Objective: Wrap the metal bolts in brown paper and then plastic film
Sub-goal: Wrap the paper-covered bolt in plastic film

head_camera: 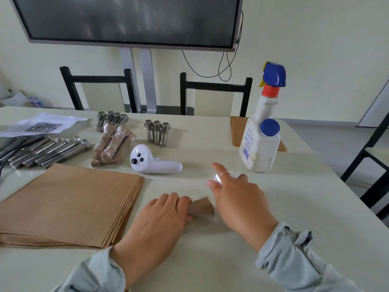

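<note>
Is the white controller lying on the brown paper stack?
No, the white controller lies on the bare table, beyond the brown paper stack.

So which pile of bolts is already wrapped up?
The wrapped bolts in the middle, left of the white controller. They are covered in brown paper; the long bolts and short bolts are bare metal.

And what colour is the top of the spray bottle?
Blue trigger head with a red collar, seen in the head view.
</note>
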`<state>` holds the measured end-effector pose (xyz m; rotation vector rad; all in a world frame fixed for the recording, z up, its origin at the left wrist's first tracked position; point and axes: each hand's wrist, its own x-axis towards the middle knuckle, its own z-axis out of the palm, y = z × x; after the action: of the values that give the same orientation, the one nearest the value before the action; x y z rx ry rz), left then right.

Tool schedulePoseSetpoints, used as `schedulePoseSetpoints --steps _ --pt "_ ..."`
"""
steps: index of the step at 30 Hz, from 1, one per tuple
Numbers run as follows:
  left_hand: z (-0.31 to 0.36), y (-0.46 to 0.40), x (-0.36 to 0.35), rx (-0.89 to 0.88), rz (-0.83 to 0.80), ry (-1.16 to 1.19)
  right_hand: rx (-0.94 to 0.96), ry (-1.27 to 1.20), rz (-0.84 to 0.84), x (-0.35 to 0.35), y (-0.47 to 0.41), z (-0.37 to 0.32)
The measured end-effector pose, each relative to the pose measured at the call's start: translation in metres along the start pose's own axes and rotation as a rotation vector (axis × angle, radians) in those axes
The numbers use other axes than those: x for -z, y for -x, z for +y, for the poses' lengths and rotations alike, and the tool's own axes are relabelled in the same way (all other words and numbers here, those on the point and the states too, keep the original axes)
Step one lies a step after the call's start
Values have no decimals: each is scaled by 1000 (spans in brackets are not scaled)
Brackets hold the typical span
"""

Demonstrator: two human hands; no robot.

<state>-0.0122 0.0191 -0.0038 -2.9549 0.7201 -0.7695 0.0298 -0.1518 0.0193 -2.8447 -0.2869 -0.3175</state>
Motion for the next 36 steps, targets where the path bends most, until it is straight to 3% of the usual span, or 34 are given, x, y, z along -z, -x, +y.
schedulePoseSetpoints --steps 7,10,15,20,25,33,36 --pt "-2 -45 29 -6 168 11 -60 -550 -133 38 -31 29" --pt "0 -62 32 -2 205 145 -76 -767 -78 47 -37 34" --pt "19 -81 13 175 294 488 -81 -1110 -6 34 -36 27" --pt "26 -88 1 344 280 1039 29 -1110 90 29 -33 24" --pt "28 -88 3 443 292 1410 50 -1024 14 30 -32 22" --pt "27 -79 -3 319 399 1288 56 -1225 -287 39 -24 23" --pt "26 -77 -5 283 403 1191 47 -1248 -225 37 -24 21"
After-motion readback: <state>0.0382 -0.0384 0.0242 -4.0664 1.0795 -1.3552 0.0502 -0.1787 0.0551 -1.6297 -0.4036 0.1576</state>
